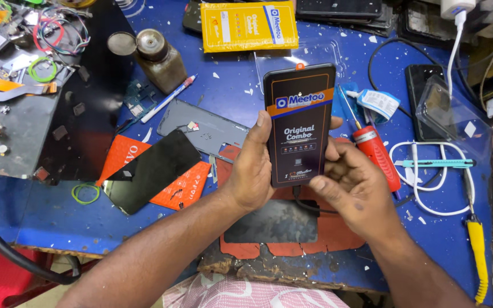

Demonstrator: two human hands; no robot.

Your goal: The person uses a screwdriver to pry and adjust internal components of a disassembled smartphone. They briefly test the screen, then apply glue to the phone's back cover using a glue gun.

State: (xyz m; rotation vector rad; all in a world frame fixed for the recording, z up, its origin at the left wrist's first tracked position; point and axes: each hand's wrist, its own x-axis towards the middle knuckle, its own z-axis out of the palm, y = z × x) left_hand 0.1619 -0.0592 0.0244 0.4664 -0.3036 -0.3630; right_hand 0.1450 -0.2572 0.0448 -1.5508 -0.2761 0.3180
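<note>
Black phone screen (299,125) upright in both hands' grip, left hand (252,171), right hand (352,191).

Screen's (299,122) lower edge behind fingers (329,171)

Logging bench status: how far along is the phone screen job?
Done: old black panel lies loose on the orange sheet, and the grey back frame sits bare. In hand: both hands, left hand and right hand, hold the new display, protective film on. Left: display not yet on the frame.
</note>
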